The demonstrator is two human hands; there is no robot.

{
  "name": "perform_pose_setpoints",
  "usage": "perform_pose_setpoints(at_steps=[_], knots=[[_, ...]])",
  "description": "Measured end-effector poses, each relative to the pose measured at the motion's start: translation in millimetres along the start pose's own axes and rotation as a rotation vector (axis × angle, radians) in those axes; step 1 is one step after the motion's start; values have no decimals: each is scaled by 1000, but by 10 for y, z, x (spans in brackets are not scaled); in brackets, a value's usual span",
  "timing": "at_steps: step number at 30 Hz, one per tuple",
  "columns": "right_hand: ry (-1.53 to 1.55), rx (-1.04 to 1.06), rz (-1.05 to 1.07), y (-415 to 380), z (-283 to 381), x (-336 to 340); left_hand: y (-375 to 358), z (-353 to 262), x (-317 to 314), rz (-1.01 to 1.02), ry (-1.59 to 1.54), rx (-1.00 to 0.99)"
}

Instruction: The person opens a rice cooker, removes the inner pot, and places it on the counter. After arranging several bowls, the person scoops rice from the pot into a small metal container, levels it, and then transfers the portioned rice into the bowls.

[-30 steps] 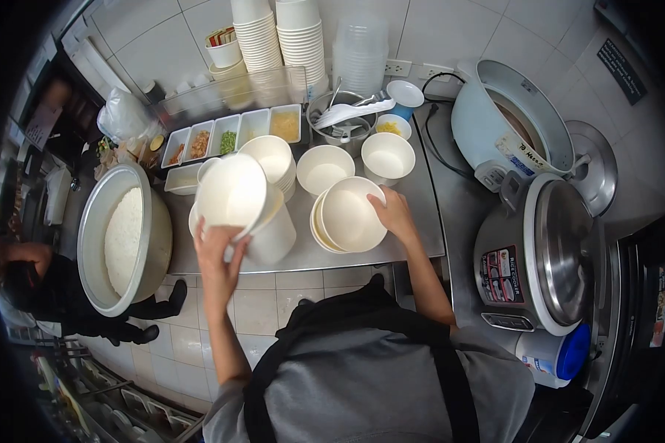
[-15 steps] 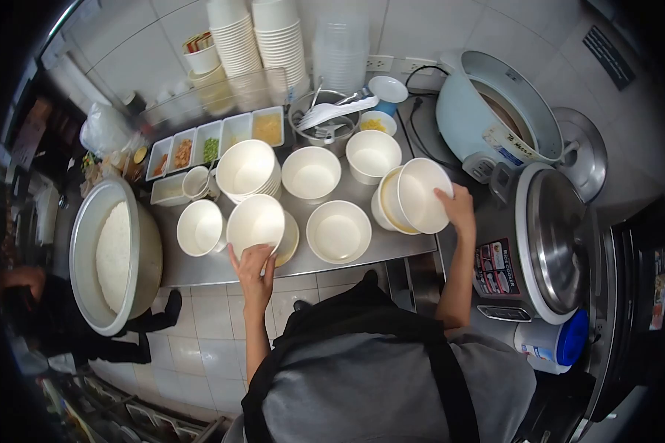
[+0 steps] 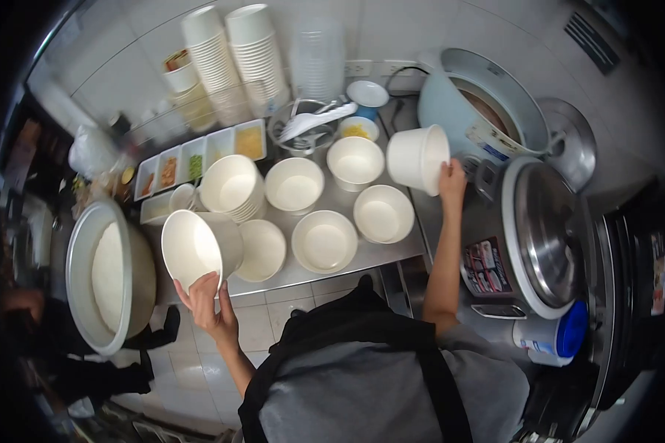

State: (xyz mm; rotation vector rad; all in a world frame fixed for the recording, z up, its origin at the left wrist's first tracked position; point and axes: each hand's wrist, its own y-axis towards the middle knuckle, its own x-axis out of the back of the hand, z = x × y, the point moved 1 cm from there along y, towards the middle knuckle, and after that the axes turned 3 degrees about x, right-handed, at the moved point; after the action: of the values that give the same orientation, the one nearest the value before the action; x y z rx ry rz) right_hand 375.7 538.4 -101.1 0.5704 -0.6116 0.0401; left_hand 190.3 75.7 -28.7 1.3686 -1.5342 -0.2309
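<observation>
My left hand [image 3: 213,306] is closed on the rim of a white paper bowl [image 3: 188,247], which tilts with its mouth toward the left. Over the counter's right end, my right hand [image 3: 452,179] grips another white paper bowl [image 3: 410,156] on its side, its base toward the left. Between them, paper bowls stand upright on the counter: one in front [image 3: 261,252], a middle one [image 3: 324,242], a right one [image 3: 383,215] and two farther back. A nested stack of bowls [image 3: 233,183] is behind the left-hand bowl, which hides part of the counter.
A large pot of rice [image 3: 144,266] is at left, near a person's dark-clothed legs. Topping trays [image 3: 249,142], a utensil bowl [image 3: 303,133] and tall cup stacks [image 3: 257,59] line the back. A rice cooker [image 3: 550,236] and a pale blue pot [image 3: 440,96] stand at right.
Both held bowls have come away from the bowls beneath them. My left hand has moved left, tilting its bowl; my right hand has moved its bowl back and turned it sideways.
</observation>
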Motion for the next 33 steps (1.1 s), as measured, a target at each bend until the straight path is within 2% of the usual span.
perform_pose_setpoints(at_steps=[2,4,5,6,7,8,10,14,17,20,22,23,24,25,26,27,28,30,33], knots=[[-194,88,-36,181,-245,-308,-9,62,214,-41,120,36],[118,-373,325,313,-338,-516,-38,137,437,-104,280,100],[299,-410,328,379,-797,-821,-86,182,552,-122,316,148],[272,-298,258,491,-1486,-1235,-131,220,653,-135,342,193],[227,-183,286,618,-2028,-1501,-177,253,740,-146,363,239],[436,-470,359,489,-1388,-1193,-235,289,814,-156,379,284],[486,-545,362,548,-1328,-1136,-427,414,873,-135,433,335],[378,-509,141,578,-973,-995,-825,714,790,-50,438,442],[-276,-348,376,593,-788,-992,-1009,881,672,14,474,459],[-506,34,44,279,228,-883,-1053,1045,539,42,509,451],[116,648,19,-7,1380,-961,-1075,1178,511,22,497,451],[261,731,135,-390,2162,-974,-1085,1248,503,31,508,457],[860,426,519,-938,2947,-1015,-1090,1322,503,13,490,444],[676,892,513,-1246,3118,-1436,-1083,1402,502,-3,469,429],[1074,678,961,-1797,3813,-1249,-1077,1468,504,-21,445,411],[776,1217,897,-2051,4226,-1340,-1073,1519,514,-20,456,393],[933,1256,1035,-2378,4521,-1538,-1099,1592,503,-16,417,395],[792,1440,967,-2938,4827,-2069,-1123,1753,507,-18,344,400],[819,1503,1062,-3425,5035,-2563,-1104,1884,556,-14,348,404]])
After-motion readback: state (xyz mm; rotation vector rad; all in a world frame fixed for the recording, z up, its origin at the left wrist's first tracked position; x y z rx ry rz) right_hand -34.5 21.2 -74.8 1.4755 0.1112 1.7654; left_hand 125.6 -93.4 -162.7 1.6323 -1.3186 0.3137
